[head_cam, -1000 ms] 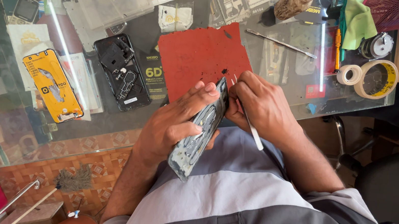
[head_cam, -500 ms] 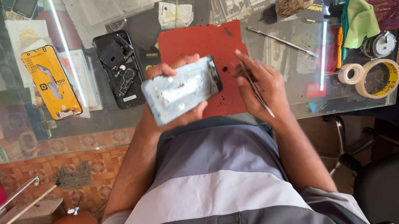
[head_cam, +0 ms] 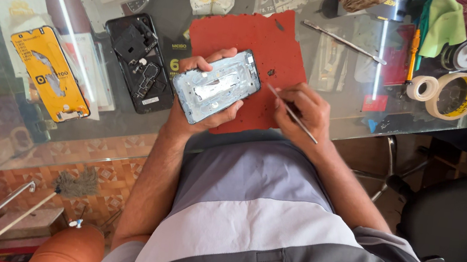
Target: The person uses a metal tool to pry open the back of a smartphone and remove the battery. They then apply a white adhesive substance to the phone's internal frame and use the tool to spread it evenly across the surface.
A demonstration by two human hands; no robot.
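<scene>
Nearest the camera is the person's torso in a grey and pale-grey shirt (head_cam: 253, 211), both forearms reaching up to the edge of a clear glass table (head_cam: 368, 115).

The left hand (head_cam: 197, 111) is curled under and around a silver-grey opened phone frame (head_cam: 216, 85), thumb across its lower edge and fingertips (head_cam: 203, 61) over its upper edge. The frame is held inner side up, tilted, above the near part of a red rectangular work mat (head_cam: 258, 38).

The right hand (head_cam: 302, 110) is closed in a pen-like pinch on a thin metal tweezer-like tool (head_cam: 291, 112). The tool's tip points toward the frame's right end; whether it touches the frame cannot be told.

Left of the mat lies a black phone back with exposed internals (head_cam: 140, 62), and further left a yellow-backed phone screen part (head_cam: 51, 74).

Beyond the right hand, on the glass, lie a long slim metal spudger (head_cam: 344, 42), an orange-handled screwdriver (head_cam: 413, 55), a small white tape roll (head_cam: 422, 88) and a larger yellow-edged tape roll (head_cam: 456, 96) just beside it. A green cloth (head_cam: 446, 24) lies at the far edge.
</scene>
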